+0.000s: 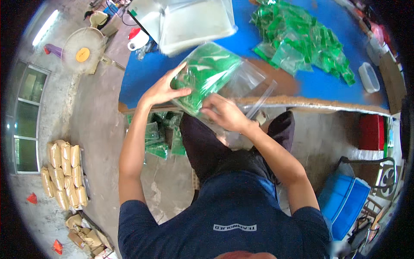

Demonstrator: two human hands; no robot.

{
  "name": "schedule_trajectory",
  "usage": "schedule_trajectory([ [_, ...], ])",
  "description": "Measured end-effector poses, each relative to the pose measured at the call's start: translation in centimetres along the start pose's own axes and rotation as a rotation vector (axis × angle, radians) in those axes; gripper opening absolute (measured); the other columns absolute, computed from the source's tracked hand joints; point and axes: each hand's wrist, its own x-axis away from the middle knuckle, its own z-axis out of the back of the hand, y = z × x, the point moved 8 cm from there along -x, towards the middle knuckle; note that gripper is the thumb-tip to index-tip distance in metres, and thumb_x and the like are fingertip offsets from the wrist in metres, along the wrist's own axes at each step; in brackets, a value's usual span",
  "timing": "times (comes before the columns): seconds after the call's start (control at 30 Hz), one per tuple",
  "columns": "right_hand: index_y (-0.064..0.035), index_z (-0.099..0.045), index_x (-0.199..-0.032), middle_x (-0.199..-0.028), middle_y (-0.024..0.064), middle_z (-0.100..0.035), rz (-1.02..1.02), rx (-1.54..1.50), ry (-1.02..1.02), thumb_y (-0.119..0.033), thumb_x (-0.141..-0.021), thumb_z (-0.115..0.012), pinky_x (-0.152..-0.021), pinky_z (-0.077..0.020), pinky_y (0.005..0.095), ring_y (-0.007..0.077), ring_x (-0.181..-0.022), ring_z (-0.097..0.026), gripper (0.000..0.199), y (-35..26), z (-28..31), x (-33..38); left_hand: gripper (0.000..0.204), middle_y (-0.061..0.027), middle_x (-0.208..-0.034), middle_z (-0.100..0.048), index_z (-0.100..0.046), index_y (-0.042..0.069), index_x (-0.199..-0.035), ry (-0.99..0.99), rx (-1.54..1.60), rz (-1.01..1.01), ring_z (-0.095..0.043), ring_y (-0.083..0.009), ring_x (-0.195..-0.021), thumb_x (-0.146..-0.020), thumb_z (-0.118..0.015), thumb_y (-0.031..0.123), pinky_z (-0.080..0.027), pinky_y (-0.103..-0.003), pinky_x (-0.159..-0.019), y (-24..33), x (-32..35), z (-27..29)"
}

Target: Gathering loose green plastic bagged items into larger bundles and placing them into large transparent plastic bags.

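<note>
A transparent plastic bag (250, 77) with a glossy green sheet or packet (211, 64) in it is tilted over the table's near edge. My left hand (166, 89) grips its left side, the thumb lying on top and the fingers along the edge. At the lower edge, my right hand (225, 113) has its fingers curled against the plastic; it is slightly blurred. The transparent part of the bag spreads to the right, past my right hand. Whether the green piece is wholly inside the bag I cannot tell.
On the blue table (142, 82) lie a stack of transparent bags (196, 26), a heap of green packets (306, 41) and a white plastic tray (368, 77). More green packets (157, 149) sit below the table. A fan (83, 49) stands left, a blue bin (345, 203) right.
</note>
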Motion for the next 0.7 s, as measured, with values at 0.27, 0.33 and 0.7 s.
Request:
schedule_trajectory([
  [0.27,-0.0028,-0.058,-0.108,-0.100,0.0140,-0.055,0.277,0.263,0.117,-0.005,-0.085,-0.058,-0.085,-0.0464,0.0430,0.0340,-0.097,-0.055,0.023,-2.3,-3.0,-1.4,0.044,-0.0127,-0.155,-0.033,-0.051,0.020,-0.142,0.068,-0.237,-0.181,-0.021,-0.0322,-0.147,-0.100,-0.048,0.034,-0.015,-0.047,-0.119,2.1,-0.7,-2.6],
  [0.33,-0.0012,-0.057,-0.116,-0.107,0.0150,-0.055,0.319,0.288,0.184,-0.003,-0.080,-0.055,-0.086,-0.0450,0.0442,0.0343,-0.101,-0.053,0.036,-2.7,-3.8,-2.4,0.044,-0.0133,-0.153,-0.038,-0.059,0.013,-0.133,0.218,-0.094,-0.219,-0.028,-0.0295,-0.144,-0.103,-0.040,0.039,-0.020,-0.043,-0.118,2.9,-0.6,-1.5],
  [0.7,-0.0007,-0.057,-0.119,-0.104,0.0144,-0.058,0.239,0.422,0.055,-0.006,-0.081,-0.055,-0.084,-0.0451,0.0420,0.0324,-0.097,-0.055,0.039,-3.1,-4.6,-2.8,0.055,-0.0057,-0.095,-0.058,-0.045,0.002,-0.132,0.968,0.411,0.234,-0.056,-0.0142,-0.087,-0.083,-0.070,-0.003,-0.046,-0.028,-0.083,0.9,15.4,-9.4],
])
